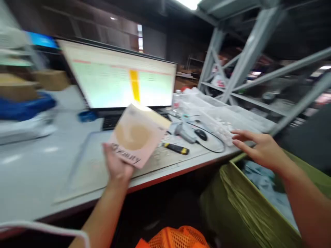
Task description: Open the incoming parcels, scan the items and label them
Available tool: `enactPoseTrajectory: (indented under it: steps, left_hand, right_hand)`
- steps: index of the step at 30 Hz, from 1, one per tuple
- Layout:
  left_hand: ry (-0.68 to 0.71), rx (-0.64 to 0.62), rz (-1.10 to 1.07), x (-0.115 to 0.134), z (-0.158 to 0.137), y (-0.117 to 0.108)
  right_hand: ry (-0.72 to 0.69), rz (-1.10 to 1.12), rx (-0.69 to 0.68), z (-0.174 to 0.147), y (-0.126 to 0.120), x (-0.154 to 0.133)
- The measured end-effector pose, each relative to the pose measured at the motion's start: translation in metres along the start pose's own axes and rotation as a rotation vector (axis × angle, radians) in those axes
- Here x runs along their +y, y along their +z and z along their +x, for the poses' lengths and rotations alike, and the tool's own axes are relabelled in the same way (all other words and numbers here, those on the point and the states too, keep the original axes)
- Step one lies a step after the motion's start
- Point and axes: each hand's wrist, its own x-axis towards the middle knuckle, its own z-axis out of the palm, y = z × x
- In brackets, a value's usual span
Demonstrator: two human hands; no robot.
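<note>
My left hand (117, 167) grips a pale pink box (138, 136) by its lower left part, tilted above the table. A tan swirl and dark lettering show on its front, blurred. Out to the right, my right hand (254, 148) is raised with fingers apart and nothing in them. It hovers by the near end of a clear plastic bin (232, 119) and over the rim of an olive-green lined bin (230, 168). On the table between the hands lie a black and yellow utility knife (176, 148), a grey handheld scanner (184, 134) and a black mouse (201, 134).
A wide monitor (116, 75) stands behind the box, partly covering a keyboard (110, 122). Small white items lie in the clear bin. A grey metal rack (243, 51) rises at the right. Bags and cardboard boxes (51, 79) sit at the left. A white cable (46, 227) crosses the lower left.
</note>
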Motion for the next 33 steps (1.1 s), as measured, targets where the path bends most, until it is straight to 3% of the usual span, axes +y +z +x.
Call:
enactPoseTrajectory:
  steps: [3, 6, 9, 14, 16, 20, 22, 23, 25, 27, 29, 31, 33]
  left_hand:
    - [0.128, 0.153, 0.053, 0.026, 0.0, -0.028]
    - [0.173, 0.095, 0.075, 0.032, -0.001, -0.028]
    - [0.196, 0.092, 0.104, 0.04, -0.002, -0.031]
    - [0.237, 0.16, 0.144, 0.053, -0.002, -0.051]
    - [0.362, 0.157, 0.307, 0.053, -0.003, -0.061]
    - [0.986, -0.067, 1.087, 0.043, -0.017, -0.079]
    - [1.2, -0.22, 1.477, 0.03, -0.032, -0.084]
    - [1.221, -0.288, 1.629, 0.022, -0.041, -0.084]
    - [1.123, -0.416, 1.822, 0.005, -0.061, -0.082]
    - [0.991, -0.563, 1.881, -0.006, -0.079, -0.076]
    - [0.951, -0.658, 1.819, -0.007, -0.091, -0.071]
    - [0.981, -0.619, 1.715, 0.002, -0.092, -0.069]
    - [1.012, -0.489, 1.653, 0.017, -0.083, -0.073]
  right_hand:
    - [-0.005, 0.131, -0.043, 0.052, 0.074, 0.025]
    - [0.049, 0.183, -0.043, 0.088, 0.142, 0.022]
    - [0.127, 0.083, -0.15, 0.111, 0.197, 0.01]
    - [0.164, -0.063, -0.337, 0.129, 0.258, -0.015]
    - [0.198, -0.167, -0.356, 0.132, 0.27, -0.022]
    - [0.243, -0.25, -0.4, 0.136, 0.279, -0.028]
    - [0.257, -0.245, -0.415, 0.14, 0.278, -0.029]
    - [0.261, -0.241, -0.424, 0.144, 0.276, -0.03]
    - [0.258, -0.228, -0.448, 0.153, 0.263, -0.031]
    - [0.245, -0.15, -0.503, 0.163, 0.24, -0.034]
    - [0.2, 0.014, -0.587, 0.171, 0.208, -0.041]
    - [0.101, 0.193, -0.708, 0.173, 0.172, -0.054]
    - [-0.009, 0.317, -0.888, 0.171, 0.142, -0.072]
